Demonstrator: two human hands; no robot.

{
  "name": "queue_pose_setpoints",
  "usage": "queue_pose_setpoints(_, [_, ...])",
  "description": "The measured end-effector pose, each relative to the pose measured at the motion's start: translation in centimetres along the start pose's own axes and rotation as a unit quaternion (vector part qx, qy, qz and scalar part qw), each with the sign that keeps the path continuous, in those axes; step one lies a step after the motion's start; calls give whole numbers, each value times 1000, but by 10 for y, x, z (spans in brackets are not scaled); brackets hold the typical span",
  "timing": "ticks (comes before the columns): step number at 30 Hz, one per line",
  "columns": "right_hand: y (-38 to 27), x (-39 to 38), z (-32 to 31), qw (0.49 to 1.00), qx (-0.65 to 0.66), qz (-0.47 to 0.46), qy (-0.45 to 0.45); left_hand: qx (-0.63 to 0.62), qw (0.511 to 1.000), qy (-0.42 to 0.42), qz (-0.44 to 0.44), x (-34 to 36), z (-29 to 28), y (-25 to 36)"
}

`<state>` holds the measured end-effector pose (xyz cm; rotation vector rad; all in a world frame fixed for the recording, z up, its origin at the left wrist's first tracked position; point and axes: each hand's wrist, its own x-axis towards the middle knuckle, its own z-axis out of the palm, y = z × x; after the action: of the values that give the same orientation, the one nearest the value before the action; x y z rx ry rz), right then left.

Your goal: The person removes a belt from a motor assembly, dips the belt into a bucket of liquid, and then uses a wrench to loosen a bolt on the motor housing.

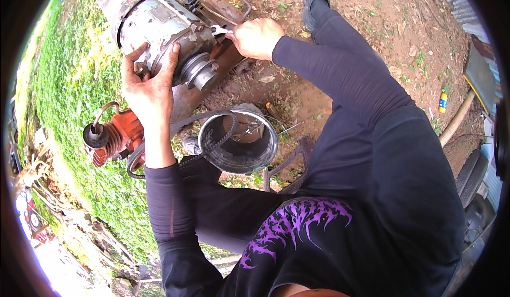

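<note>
A worn grey electric motor (159, 23) with chipped paint lies tilted at the upper left, on a rusty metal base. On its near end is a grooved metal pulley (199, 71). My left hand (149, 84) grips the motor's near end, thumb on one side and fingers on the other. At the motor's right side, my right hand (257, 37) is closed around a wrench (219, 30), whose silvery head sits against the motor's end. The bolt or nut under the wrench head is too small to make out.
A dark round bucket (239, 164) holding thin metal rods stands between my legs, with a black belt (231, 127) over its rim. An orange-red finned machine (119, 135) is at the left on grass. A yellow bottle (443, 102) and a wooden handle (458, 119) lie at the right.
</note>
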<state>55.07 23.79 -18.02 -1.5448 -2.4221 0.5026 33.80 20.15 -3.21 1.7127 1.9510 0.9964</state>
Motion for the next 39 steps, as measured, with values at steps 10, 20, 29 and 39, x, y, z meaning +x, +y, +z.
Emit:
queue_pose_setpoints(10, [-1, -3, -15, 999, -40, 7, 7, 61, 996, 4, 62, 2, -1, 3])
queue_pose_setpoints(20, [-18, -16, 31, 956, -14, 81, 280, 400, 902, 96, 133, 34, 46, 26])
queue_pose_setpoints(29, [21, -9, 28, 964, -105, -47, 240, 401, 904, 62, 135, 34, 47, 32])
queue_pose_setpoints(39, [70, 107, -48, 933, -221, -280, -55, 365, 906, 105, 189, 35, 49, 22])
